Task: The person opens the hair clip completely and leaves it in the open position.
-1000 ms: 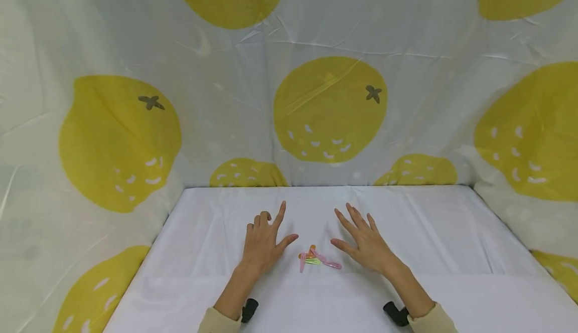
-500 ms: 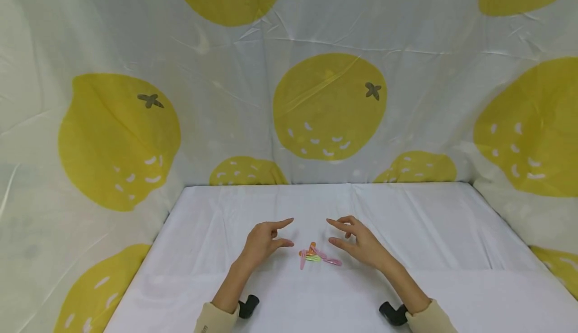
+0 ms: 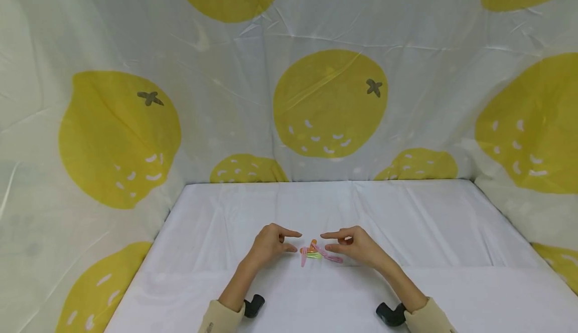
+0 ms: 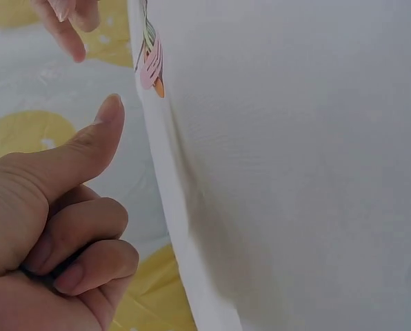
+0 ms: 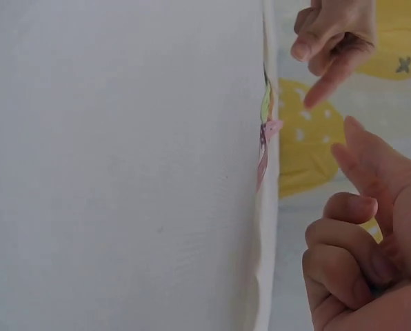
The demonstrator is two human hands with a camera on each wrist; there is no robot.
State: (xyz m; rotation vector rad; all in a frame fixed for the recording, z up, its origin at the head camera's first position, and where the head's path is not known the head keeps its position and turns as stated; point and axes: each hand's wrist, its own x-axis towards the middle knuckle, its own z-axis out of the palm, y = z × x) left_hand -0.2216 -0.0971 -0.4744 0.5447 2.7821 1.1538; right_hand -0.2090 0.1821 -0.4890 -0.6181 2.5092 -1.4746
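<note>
Several snap hair clips lie in a small heap mid-table in the head view. An orange clip tops the heap, a lime-green clip lies below it. One pink clip points toward the front, another pink clip lies at the right. My left hand hovers just left of the heap, thumb and index finger stretched apart with nothing between them. Mirroring it on the right, my right hand also holds nothing. Both wrist views show the remaining fingers curled inward. Neither hand visibly touches a clip.
A white cloth covers the table. Behind and beside it hangs a pale curtain printed with big yellow lemons. Black wrist-worn pieces sit by the beige sleeves.
Both hands have lowered and come inward toward the clips. Their spread fingers have drawn in, leaving thumb and index finger reaching out. The clips lie in the same arrangement.
</note>
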